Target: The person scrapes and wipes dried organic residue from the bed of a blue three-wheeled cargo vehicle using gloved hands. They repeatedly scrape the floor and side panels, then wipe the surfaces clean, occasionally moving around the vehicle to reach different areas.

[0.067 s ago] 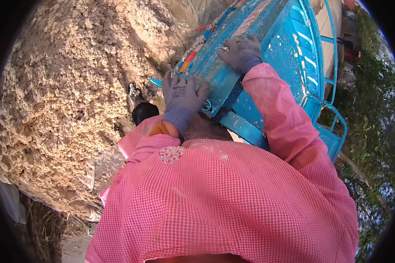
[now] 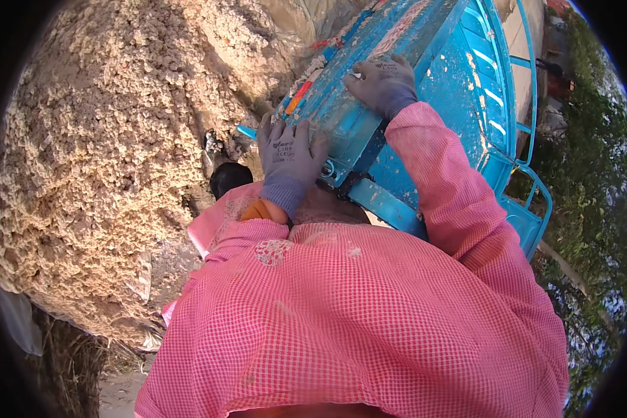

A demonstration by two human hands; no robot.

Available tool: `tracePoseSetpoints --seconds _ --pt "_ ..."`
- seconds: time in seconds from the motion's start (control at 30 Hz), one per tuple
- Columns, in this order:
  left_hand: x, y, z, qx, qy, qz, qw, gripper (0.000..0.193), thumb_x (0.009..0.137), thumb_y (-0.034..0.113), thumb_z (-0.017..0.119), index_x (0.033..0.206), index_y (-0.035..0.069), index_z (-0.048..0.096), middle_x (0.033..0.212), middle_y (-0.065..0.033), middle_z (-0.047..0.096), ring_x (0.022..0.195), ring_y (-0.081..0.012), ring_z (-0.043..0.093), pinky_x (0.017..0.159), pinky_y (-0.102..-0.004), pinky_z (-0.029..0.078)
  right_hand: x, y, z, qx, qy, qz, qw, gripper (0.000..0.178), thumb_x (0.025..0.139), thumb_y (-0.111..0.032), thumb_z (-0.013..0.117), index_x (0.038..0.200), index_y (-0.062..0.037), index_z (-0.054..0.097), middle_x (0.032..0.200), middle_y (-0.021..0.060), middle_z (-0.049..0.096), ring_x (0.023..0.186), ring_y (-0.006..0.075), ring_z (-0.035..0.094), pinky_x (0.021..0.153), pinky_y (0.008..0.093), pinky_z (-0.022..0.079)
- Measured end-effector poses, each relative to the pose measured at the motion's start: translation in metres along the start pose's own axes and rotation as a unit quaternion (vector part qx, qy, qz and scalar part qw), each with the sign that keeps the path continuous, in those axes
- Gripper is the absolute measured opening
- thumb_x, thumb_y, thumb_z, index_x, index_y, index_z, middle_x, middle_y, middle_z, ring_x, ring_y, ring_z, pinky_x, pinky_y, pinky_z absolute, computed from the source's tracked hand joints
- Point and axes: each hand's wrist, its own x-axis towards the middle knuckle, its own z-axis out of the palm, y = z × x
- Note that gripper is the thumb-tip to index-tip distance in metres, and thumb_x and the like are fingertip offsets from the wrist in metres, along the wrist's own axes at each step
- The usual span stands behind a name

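Observation:
A scuffed blue metal cargo bed [image 2: 435,129] of a vehicle stands in front of me, spattered with pale crumbs. My left hand [image 2: 285,150], in a grey knit glove, lies against the near left corner of its blue end panel [image 2: 355,125], fingers stretched out and a little spread. Farther right, my right hand [image 2: 382,83] rests on the top of the same panel in a matching glove. Its thumb is apart and points left; the other fingertips are partly hidden. Below my left hand, a metal latch ring [image 2: 329,168] shows at the panel's lower edge.
A big heap of crumbly tan material [image 2: 111,153] rises on the left. Red and orange reflectors [image 2: 299,97] mark the bed's left side. Blue railings [image 2: 529,90] run along its right, with green trees [image 2: 592,188] beyond. A black rounded object [image 2: 230,180] sits beside my left forearm.

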Motion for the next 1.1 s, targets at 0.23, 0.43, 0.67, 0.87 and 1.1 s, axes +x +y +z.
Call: tracePoseSetpoints --seconds 0.23,0.43,0.67,0.87,1.1 --pt "-0.004 -0.005 0.008 -0.063 0.024 -0.001 0.998 0.043 0.099 0.037 0.054 0.124 0.008 0.074 0.11 -0.0147 0.077 0.121 -0.0361 0.063 0.126 -0.0557 0.021 -0.009 0.005 0.008 0.046 0.088 -0.045 0.994 0.044 0.099 -0.055 0.051 0.119 -0.0258 0.077 0.114 0.0028 0.078 0.121 0.0229 0.067 0.122 0.044 0.031" --pt "0.008 -0.039 0.024 -0.086 -0.129 0.045 0.987 0.045 0.101 0.045 0.053 0.131 0.016 0.071 0.123 -0.0136 0.074 0.132 -0.032 0.058 0.127 -0.0549 0.018 -0.008 0.006 0.01 0.113 0.157 -0.021 0.981 0.038 0.099 -0.049 0.054 0.112 -0.0242 0.079 0.106 0.0035 0.079 0.115 0.0266 0.068 0.118 0.0441 0.037" --pt "0.035 -0.092 0.06 -0.083 -0.089 0.021 0.992 0.052 0.107 0.043 0.045 0.146 0.014 0.061 0.135 -0.0133 0.069 0.131 -0.0296 0.059 0.12 -0.0478 0.029 -0.012 0.011 -0.007 0.149 0.114 -0.016 0.982 0.037 0.099 -0.045 0.056 0.113 -0.0197 0.08 0.101 0.0063 0.079 0.107 0.0266 0.071 0.121 0.0446 0.035" --pt "0.04 -0.09 0.079 -0.033 -0.192 0.062 0.979 0.045 0.102 0.035 0.05 0.138 0.012 0.063 0.129 -0.0114 0.068 0.123 -0.0288 0.061 0.112 -0.0468 0.037 -0.01 0.01 -0.006 0.214 0.152 0.016 0.965 0.039 0.098 -0.05 0.057 0.111 -0.021 0.08 0.108 0.0048 0.079 0.109 0.0242 0.069 0.112 0.0424 0.04" --pt "0.033 -0.086 0.099 0.247 -0.227 0.355 0.873 0.036 0.096 0.024 0.056 0.127 0.011 0.067 0.12 -0.0083 0.066 0.115 -0.0277 0.063 0.104 -0.0458 0.044 -0.018 0.012 0.007 0.247 0.227 -0.005 0.942 0.032 0.095 -0.047 0.061 0.104 -0.0229 0.079 0.1 0.0009 0.078 0.1 0.0268 0.071 0.109 0.0454 0.044"
